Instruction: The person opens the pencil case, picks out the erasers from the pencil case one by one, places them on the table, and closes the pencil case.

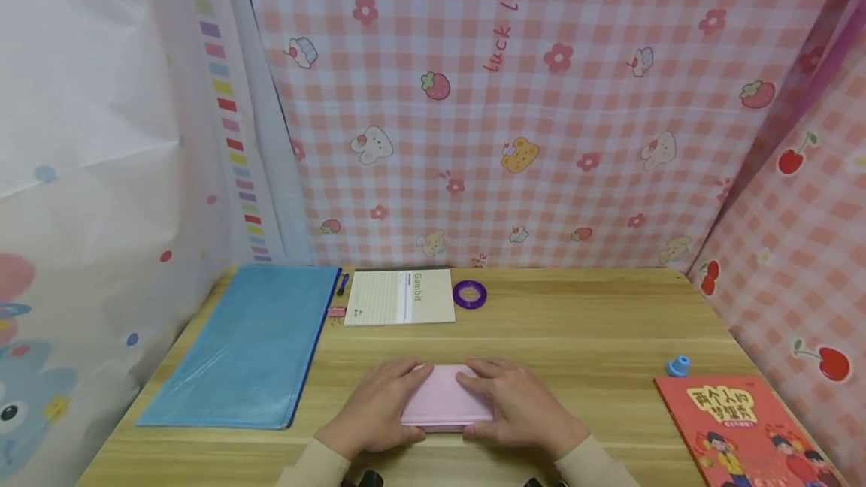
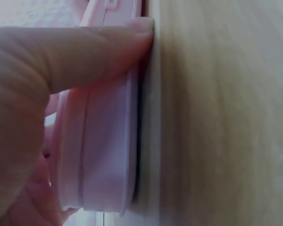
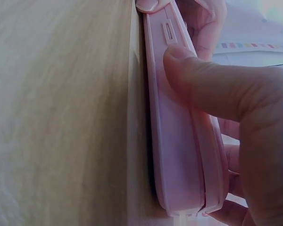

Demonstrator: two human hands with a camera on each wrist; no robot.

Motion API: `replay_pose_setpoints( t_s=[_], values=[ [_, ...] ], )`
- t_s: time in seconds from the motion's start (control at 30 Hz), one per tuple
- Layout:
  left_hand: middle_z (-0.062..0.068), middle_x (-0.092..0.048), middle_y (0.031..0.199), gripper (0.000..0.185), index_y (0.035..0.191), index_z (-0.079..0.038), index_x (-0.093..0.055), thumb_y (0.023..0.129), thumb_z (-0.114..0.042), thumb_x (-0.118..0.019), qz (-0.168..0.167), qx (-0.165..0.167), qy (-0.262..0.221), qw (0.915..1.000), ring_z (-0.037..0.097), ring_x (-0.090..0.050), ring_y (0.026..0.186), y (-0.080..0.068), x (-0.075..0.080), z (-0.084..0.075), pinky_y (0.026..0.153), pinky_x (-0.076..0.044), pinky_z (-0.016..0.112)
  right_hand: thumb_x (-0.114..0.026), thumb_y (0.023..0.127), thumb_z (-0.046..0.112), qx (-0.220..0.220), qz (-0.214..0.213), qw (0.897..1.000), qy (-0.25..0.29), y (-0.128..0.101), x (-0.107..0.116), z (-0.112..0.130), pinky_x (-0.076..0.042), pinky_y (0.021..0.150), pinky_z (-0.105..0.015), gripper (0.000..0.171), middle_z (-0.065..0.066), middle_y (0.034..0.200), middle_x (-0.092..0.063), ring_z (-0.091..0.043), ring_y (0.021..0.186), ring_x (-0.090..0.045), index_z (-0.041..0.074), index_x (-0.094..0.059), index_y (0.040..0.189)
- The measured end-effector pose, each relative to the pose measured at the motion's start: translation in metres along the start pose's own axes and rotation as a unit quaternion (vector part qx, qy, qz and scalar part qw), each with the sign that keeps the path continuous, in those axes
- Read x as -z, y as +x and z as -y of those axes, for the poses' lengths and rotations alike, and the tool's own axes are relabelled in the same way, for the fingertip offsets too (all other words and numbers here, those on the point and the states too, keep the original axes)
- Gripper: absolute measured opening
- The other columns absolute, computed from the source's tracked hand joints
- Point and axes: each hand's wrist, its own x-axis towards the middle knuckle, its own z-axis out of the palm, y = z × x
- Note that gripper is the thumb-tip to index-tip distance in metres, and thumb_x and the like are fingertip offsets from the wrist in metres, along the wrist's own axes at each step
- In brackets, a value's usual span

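A pink plastic case (image 1: 448, 391) with a lid lies flat on the wooden table, close to the near edge. My left hand (image 1: 380, 404) grips its left end, thumb on the near side and fingers over the far part. At the other end my right hand (image 1: 519, 406) holds the case the same way. In the left wrist view the thumb presses the front wall of the case (image 2: 108, 146). The right wrist view shows a small slotted clasp (image 3: 169, 32) on the front of the case, with my right thumb just beside it.
A blue zip folder (image 1: 237, 344) lies on the left. Behind the case are a Gambit notebook (image 1: 399, 297), a purple tape roll (image 1: 470, 294), a pink clip (image 1: 337, 312) and a small blue item (image 1: 343, 284). At right sit a blue cone-shaped piece (image 1: 678, 366) and a red book (image 1: 751, 427).
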Motion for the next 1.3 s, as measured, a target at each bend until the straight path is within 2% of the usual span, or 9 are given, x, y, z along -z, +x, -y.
replay_pose_setpoints(
  t_s=[0.3, 0.57, 0.87, 1.07, 1.17, 1.3],
  values=[
    [0.012, -0.046, 0.143, 0.094, 0.144, -0.014, -0.044, 0.065, -0.046, -0.084, -0.002, -0.001, 0.006, 1.0000, 0.030, -0.040, 0.132, 0.001, 0.000, -0.001, 0.109, -0.029, 0.052, -0.067, 0.075, 0.065, 0.000, 0.010, 1.000, -0.005, 0.000, 0.001, 0.001, -0.045, 0.096, -0.049, 0.077, -0.010, 0.140, -0.051, -0.031, 0.122, -0.053, 0.020, -0.056, 0.136],
    [0.011, -0.046, 0.143, 0.096, 0.145, -0.014, -0.043, 0.064, -0.042, -0.086, 0.002, 0.001, -0.007, 1.0000, 0.030, -0.040, 0.132, 0.001, 0.002, 0.000, 0.109, -0.028, 0.052, -0.061, 0.082, 0.065, -0.019, -0.005, 0.998, 0.059, -0.001, 0.009, 0.002, -0.045, 0.096, -0.047, 0.065, -0.006, 0.135, -0.056, -0.026, 0.119, -0.055, 0.021, -0.061, 0.131],
    [0.010, -0.045, 0.144, 0.098, 0.144, -0.015, -0.044, 0.061, -0.045, -0.087, -0.007, -0.001, -0.017, 0.9998, 0.030, -0.040, 0.132, -0.001, 0.001, 0.002, 0.109, -0.029, 0.051, -0.060, 0.082, 0.067, -0.022, 0.004, 0.998, 0.054, -0.003, 0.008, 0.001, -0.044, 0.097, -0.048, 0.069, -0.007, 0.138, -0.053, -0.027, 0.121, -0.054, 0.022, -0.058, 0.134],
    [0.005, -0.042, 0.146, 0.103, 0.147, -0.019, -0.041, 0.058, -0.041, -0.088, -0.005, 0.003, -0.061, 0.9981, 0.027, -0.040, 0.132, -0.006, 0.008, 0.011, 0.106, -0.035, 0.049, -0.065, 0.081, 0.062, -0.031, 0.015, 0.995, 0.099, -0.006, 0.013, -0.006, -0.043, 0.099, -0.046, 0.065, -0.003, 0.136, -0.055, -0.025, 0.122, -0.053, 0.022, -0.060, 0.132],
    [0.005, -0.042, 0.147, 0.104, 0.147, -0.019, -0.039, 0.059, -0.038, -0.089, -0.005, 0.011, -0.083, 0.9965, 0.027, -0.041, 0.132, -0.009, 0.016, 0.018, 0.105, -0.036, 0.048, -0.070, 0.079, 0.057, -0.039, 0.017, 0.991, 0.130, -0.008, 0.019, -0.012, -0.044, 0.098, -0.044, 0.058, 0.002, 0.131, -0.059, -0.022, 0.119, -0.056, 0.021, -0.066, 0.125],
    [0.005, -0.043, 0.146, 0.106, 0.147, -0.017, -0.040, 0.058, -0.042, -0.090, -0.003, 0.024, -0.113, 0.9933, 0.027, -0.041, 0.132, -0.012, 0.020, 0.031, 0.106, -0.035, 0.047, -0.077, 0.077, 0.048, -0.031, 0.009, 0.989, 0.146, -0.009, 0.030, -0.017, -0.047, 0.095, -0.041, 0.048, 0.003, 0.122, -0.065, -0.019, 0.112, -0.061, 0.018, -0.072, 0.114]
  ],
)
